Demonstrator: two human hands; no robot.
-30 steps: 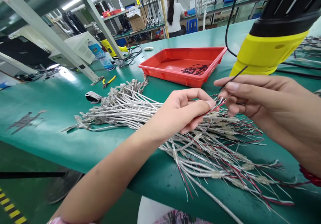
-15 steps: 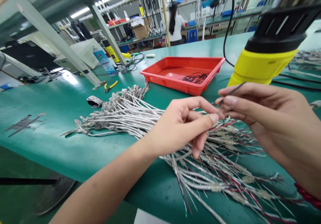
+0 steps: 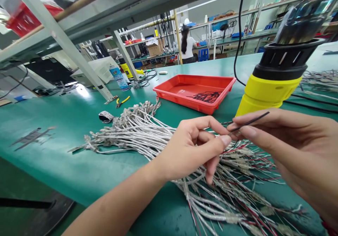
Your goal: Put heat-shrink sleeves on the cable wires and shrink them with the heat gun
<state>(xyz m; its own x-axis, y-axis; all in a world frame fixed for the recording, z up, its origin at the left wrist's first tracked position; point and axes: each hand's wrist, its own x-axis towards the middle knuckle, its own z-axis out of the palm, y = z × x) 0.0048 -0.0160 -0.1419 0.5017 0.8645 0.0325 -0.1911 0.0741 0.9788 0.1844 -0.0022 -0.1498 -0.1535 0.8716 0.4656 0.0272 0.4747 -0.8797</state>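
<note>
My left hand point(image 3: 196, 148) pinches the thin ends of a wire from the pile, thumb against forefinger. My right hand point(image 3: 285, 144) meets it fingertip to fingertip and holds a short thin black tube point(image 3: 250, 121) that points up and to the right. Both hands hover just above a big heap of silvery cables point(image 3: 148, 137) with red, white and black wire ends, spread over the green table point(image 3: 66, 158).
A yellow and black heat gun point(image 3: 277, 70) stands upright right behind my right hand, its black cord running up. A red tray point(image 3: 195, 89) with small black pieces lies behind. Yellow-handled pliers point(image 3: 123, 101), a tape roll point(image 3: 106, 116) and a bottle lie far left. A person works at a far bench.
The view has tilted up, so the hands sit lower in the picture. The pinch stays together, and the black tube now sticks out longer from my right fingers.
</note>
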